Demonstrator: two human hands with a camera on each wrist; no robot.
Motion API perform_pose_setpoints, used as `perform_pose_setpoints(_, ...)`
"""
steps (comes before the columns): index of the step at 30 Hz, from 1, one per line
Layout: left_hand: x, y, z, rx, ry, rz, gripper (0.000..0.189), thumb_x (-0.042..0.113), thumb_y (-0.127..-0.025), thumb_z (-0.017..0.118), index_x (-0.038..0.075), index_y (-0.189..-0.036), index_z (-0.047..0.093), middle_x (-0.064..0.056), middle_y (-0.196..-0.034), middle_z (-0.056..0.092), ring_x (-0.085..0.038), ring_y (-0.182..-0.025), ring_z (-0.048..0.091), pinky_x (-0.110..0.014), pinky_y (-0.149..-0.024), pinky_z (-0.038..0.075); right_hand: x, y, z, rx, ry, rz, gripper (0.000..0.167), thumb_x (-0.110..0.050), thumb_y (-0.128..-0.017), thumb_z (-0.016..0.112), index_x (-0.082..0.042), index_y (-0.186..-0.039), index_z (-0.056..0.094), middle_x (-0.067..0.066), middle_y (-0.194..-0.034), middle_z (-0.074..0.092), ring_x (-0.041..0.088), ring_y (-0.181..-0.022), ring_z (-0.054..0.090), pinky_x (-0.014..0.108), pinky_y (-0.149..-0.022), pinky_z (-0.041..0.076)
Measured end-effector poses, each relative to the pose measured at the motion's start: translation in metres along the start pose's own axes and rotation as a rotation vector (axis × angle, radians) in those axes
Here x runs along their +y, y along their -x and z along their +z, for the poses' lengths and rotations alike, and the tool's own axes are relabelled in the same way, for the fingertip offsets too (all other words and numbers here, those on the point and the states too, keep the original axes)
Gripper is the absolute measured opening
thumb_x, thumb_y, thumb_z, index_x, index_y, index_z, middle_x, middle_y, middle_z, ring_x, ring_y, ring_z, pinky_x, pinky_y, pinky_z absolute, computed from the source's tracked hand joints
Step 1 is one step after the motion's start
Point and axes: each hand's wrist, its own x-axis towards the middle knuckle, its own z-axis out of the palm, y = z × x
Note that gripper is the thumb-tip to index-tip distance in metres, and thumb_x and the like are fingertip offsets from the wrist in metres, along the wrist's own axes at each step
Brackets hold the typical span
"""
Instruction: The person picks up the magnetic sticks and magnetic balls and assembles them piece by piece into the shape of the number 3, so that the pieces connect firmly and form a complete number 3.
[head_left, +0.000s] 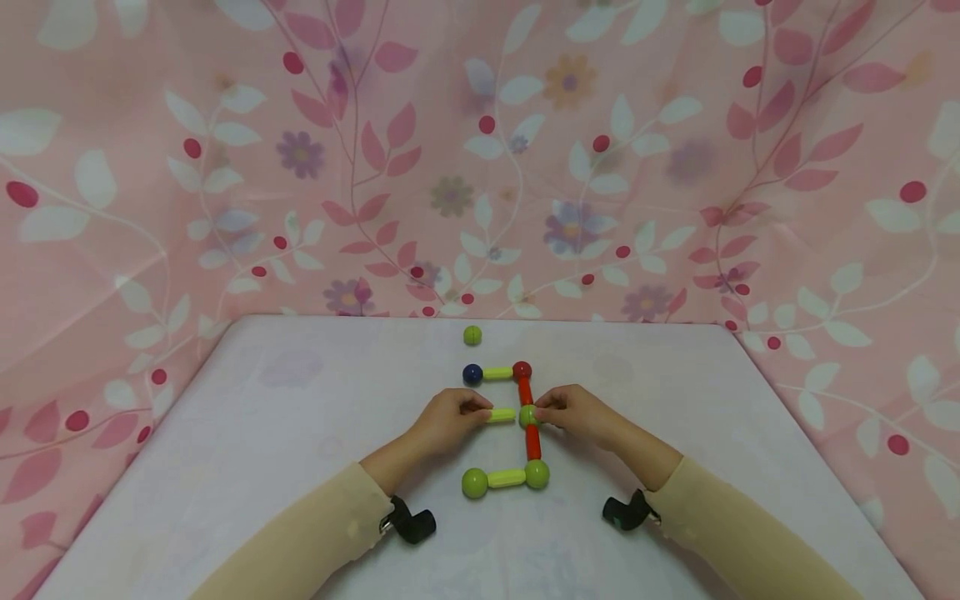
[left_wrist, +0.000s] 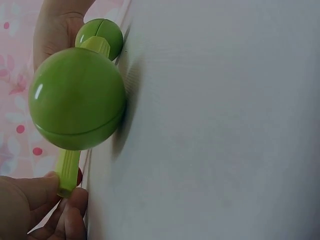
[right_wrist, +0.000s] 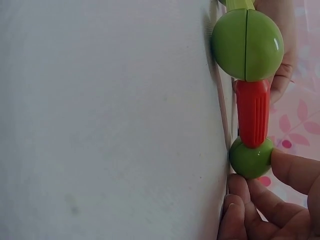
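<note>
My left hand (head_left: 450,419) pinches a yellow-green rod (head_left: 502,414) between thumb and fingers. The rod's right end points at the middle green ball (head_left: 528,416), with a thin gap showing between them. That ball is held by the thumb and fingertips of my right hand (head_left: 581,414). Red rods run from it to a red ball (head_left: 522,370) on the far side and to a near green ball (head_left: 537,474). A yellow-green rod (head_left: 498,372) joins the red ball to a dark blue ball (head_left: 472,374). Another rod (head_left: 506,477) links the near ball to a second green ball (left_wrist: 77,100).
A loose green ball (head_left: 472,335) lies near the far edge of the white table (head_left: 315,400). Behind the table hangs a pink floral cloth (head_left: 450,167). Black wrist cameras (head_left: 412,521) jut from both sleeves over the tabletop.
</note>
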Motion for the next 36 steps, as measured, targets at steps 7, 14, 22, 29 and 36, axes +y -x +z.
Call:
perform_pose_setpoints(7, 0.0031, 0.0002, 0.0017, -0.008, -0.009, -0.003, 0.012, 0.019, -0.097, 0.068, 0.012, -0.105, 0.074, 0.004, -0.094, 0.069, -0.012, -0.083, 0.059, -0.029, -0.077, 0.050, -0.0005, -0.0005, -0.0005, -0.002, 0.001, -0.004, 0.025, -0.022, -0.097, 0.068, -0.003, -0.112, 0.071, 0.001, -0.093, 0.068, 0.017, -0.085, 0.058, 0.031, -0.076, 0.051)
perform_pose_setpoints(14, 0.0047, 0.0000, 0.0035, -0.012, -0.003, -0.005, 0.012, 0.019, -0.097, 0.068, 0.013, -0.105, 0.074, 0.004, -0.094, 0.069, -0.013, -0.083, 0.058, -0.030, -0.077, 0.051, -0.0012, -0.0001, -0.0016, -0.009, 0.010, -0.018, 0.026, -0.022, -0.097, 0.068, -0.002, -0.112, 0.070, 0.001, -0.094, 0.069, 0.016, -0.085, 0.059, 0.031, -0.076, 0.051)
perform_pose_setpoints(22, 0.0039, -0.0021, 0.0042, -0.033, 0.003, -0.022, 0.012, 0.021, -0.097, 0.068, 0.014, -0.105, 0.073, 0.005, -0.093, 0.068, -0.014, -0.084, 0.057, -0.030, -0.077, 0.050, 0.0002, -0.0014, -0.0013, -0.005, 0.006, 0.004, 0.026, -0.023, -0.097, 0.068, -0.002, -0.113, 0.070, 0.001, -0.095, 0.069, 0.016, -0.086, 0.059, 0.031, -0.077, 0.050)
perform_pose_setpoints(29, 0.0063, -0.0005, 0.0027, -0.046, -0.002, -0.034, 0.012, 0.021, -0.098, 0.067, 0.014, -0.106, 0.072, 0.004, -0.093, 0.066, -0.015, -0.084, 0.056, -0.031, -0.078, 0.049, 0.0004, -0.0015, -0.0014, -0.014, -0.005, 0.011, 0.026, -0.024, -0.097, 0.067, -0.003, -0.113, 0.070, 0.001, -0.095, 0.069, 0.016, -0.087, 0.059, 0.032, -0.078, 0.050)
perform_pose_setpoints(36, 0.0061, -0.0009, 0.0016, -0.060, 0.001, -0.036, 0.012, 0.021, -0.098, 0.066, 0.014, -0.106, 0.072, 0.004, -0.093, 0.065, -0.015, -0.084, 0.056, -0.031, -0.077, 0.049, 0.0003, -0.0020, -0.0018, -0.020, -0.001, 0.010, 0.026, -0.023, -0.098, 0.067, -0.003, -0.113, 0.070, 0.001, -0.095, 0.068, 0.016, -0.086, 0.058, 0.031, -0.078, 0.050)
